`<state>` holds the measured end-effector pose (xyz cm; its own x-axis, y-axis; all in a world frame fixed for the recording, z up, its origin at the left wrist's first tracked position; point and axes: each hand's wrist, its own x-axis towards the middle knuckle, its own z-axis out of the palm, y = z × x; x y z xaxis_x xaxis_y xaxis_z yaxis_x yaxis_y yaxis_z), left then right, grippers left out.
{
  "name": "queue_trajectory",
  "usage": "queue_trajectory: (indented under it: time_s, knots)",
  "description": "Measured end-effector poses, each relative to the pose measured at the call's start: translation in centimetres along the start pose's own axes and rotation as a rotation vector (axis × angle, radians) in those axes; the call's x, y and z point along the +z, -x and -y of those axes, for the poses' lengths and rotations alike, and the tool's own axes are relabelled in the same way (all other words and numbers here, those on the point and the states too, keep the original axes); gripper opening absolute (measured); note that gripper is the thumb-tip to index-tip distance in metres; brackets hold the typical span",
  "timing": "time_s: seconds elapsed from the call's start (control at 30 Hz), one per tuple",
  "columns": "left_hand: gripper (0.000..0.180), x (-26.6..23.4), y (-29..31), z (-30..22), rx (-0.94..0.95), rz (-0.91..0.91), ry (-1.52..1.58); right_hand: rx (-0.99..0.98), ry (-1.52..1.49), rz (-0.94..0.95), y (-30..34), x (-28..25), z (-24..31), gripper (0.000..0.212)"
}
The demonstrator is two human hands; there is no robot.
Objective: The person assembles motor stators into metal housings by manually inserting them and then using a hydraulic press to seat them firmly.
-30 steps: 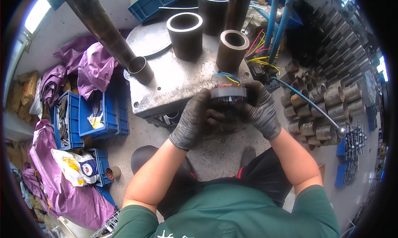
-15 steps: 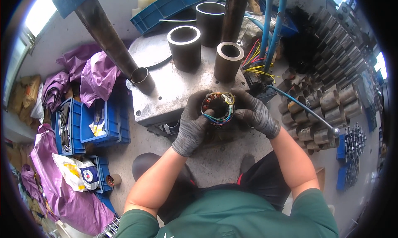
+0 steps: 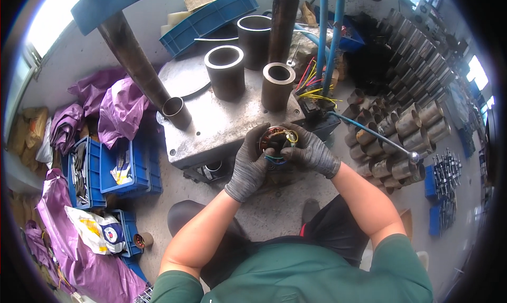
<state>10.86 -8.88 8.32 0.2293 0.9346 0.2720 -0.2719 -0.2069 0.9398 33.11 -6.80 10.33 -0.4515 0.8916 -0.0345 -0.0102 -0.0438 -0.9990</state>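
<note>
The wound ring (image 3: pixel 268 138) is held between both gloved hands, near side of the metal worktop (image 3: pixel 229 121), close to its near right corner. It is a short ring with no evident long axis; the axis through its hole points up toward the wearer's head, so the open face with its reddish windings shows. A yellow wire loop (image 3: pixel 292 138) lies at the ring's right side, blue and green wires (image 3: pixel 275 159) at its near edge.

The left hand (image 3: pixel 248 164) has its fingers curled round the left side, opened only to the ring's thickness; the right hand (image 3: pixel 315 154) grips the right side likewise. The far fingertips are hidden.

A second ago the ring stood edge-on, its outer wall facing the wearer; now the face is tipped up. Since half a second ago, the right thumb has come in over the near right rim, covering more wires.
</note>
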Motion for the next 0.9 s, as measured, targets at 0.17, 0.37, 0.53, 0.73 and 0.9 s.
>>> queue_trajectory:
  time_s: [0.17, 0.37, 0.53, 0.73, 0.9]
  knots:
    - [0.059, 0.5, -0.2, -0.8, -0.129, 0.154, -0.125, 0.006, 0.439, -0.044, 2.0, -4.2, -0.5, 0.084]
    - [0.028, 0.0, -0.6, -0.2, 0.053, 0.255, -0.669, 0.522, 1.335, -0.019, 11.9, -14.4, 5.0, 0.065]
    - [0.016, 0.1, -0.7, -2.5, 0.124, 0.335, -0.784, 1.045, 1.518, -0.33, 28.4, -25.8, 8.0, 0.05]
    - [0.016, 1.4, -0.2, -4.8, 0.159, 0.471, -0.819, 1.574, 1.354, -1.103, 60.3, -29.7, 8.6, 0.04]
    - [0.021, 1.9, 0.1, -3.6, 0.168, 0.593, -0.899, 2.027, 1.035, -0.823, 79.9, -20.4, 7.2, 0.035]
